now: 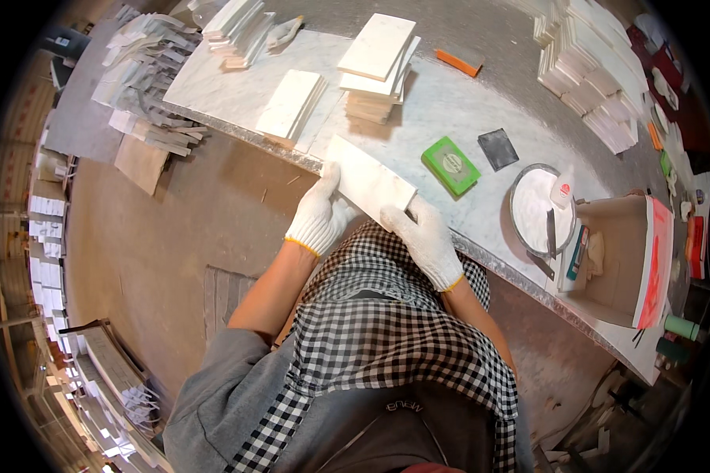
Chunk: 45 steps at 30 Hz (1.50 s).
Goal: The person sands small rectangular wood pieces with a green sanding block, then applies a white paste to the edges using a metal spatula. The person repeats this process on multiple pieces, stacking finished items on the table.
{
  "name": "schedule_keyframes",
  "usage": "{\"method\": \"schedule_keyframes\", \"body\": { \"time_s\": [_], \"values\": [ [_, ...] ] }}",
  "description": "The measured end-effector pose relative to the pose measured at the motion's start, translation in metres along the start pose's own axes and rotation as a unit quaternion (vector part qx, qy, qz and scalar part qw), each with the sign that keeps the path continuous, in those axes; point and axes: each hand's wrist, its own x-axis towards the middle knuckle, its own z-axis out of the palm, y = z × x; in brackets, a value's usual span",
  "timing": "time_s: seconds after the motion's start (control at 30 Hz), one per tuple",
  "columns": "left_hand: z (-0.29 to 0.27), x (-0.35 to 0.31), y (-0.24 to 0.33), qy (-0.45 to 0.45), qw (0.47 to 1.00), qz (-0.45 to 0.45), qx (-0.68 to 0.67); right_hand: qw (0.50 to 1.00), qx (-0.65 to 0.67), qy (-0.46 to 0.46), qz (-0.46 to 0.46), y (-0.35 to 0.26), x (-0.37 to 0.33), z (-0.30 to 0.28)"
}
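Workshop, brown floor (173, 213); pale marble-topped table (442, 118) runs diagonally across the upper view, with a rough grey front edge. Person stands at this edge in a black-and-white checked apron (386, 339).

Specimen in hand: one white rectangular slab (371, 181), located at the front edge of the table, above the apron. Contact with the table cannot be told.

Hands: both in white knit gloves with yellow cuff edges, both clamped on the slab. Left hand (323, 206) grips its left side; right hand (427, 243) grips the nearer right end, thumb over the face.

Beyond the slab: a low stack of white slabs (290, 104) and, just right of it, a taller, uneven stack (379, 49). Orange strip (459, 62) farther back.

Right of the slab: green block (450, 165), dark grey square pad (498, 149) near it, then a round basin (531, 209) of white material, a blade across its rim. Open cardboard box (617, 272) beside the basin.
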Motion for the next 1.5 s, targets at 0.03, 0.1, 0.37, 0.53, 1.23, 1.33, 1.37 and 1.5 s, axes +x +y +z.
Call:
{"method": "schedule_keyframes", "body": {
  "time_s": [0.03, 0.1, 0.37, 0.53, 1.23, 1.33, 1.37, 1.5],
  "values": [
    [-0.005, -0.008, 0.004, 0.023, 0.998, -0.027, 0.061, 1.000, -0.019, 0.001, -0.002, -0.003, -0.002, -0.003],
    [-0.032, -0.013, -0.001, 0.111, 0.949, 0.059, 0.291, 0.998, -0.055, -0.005, -0.014, -0.005, -0.003, -0.006],
    [0.006, -0.048, 0.016, -0.046, 0.501, 0.525, 0.687, 0.976, -0.190, -0.100, -0.036, -0.023, -0.004, -0.005],
    [-0.002, -0.037, 0.025, -0.155, 0.508, 0.420, 0.736, 0.978, -0.167, -0.079, -0.097, -0.021, -0.009, 0.006],
    [-0.019, -0.010, 0.007, -0.011, 0.749, 0.199, 0.632, 0.850, -0.493, 0.143, -0.119, 0.025, 0.044, -0.066],
    [-0.020, -0.005, 0.004, -0.018, 0.771, 0.177, 0.612, 0.896, -0.411, 0.135, -0.103, 0.025, 0.043, -0.065],
    [-0.020, -0.004, 0.003, -0.021, 0.780, 0.167, 0.603, 0.925, -0.340, 0.138, -0.100, 0.026, 0.038, -0.060],
    [-0.016, -0.002, 0.004, -0.012, 0.783, 0.175, 0.597, 0.988, -0.123, 0.006, -0.090, -0.010, 0.000, -0.031]
  ]
}}
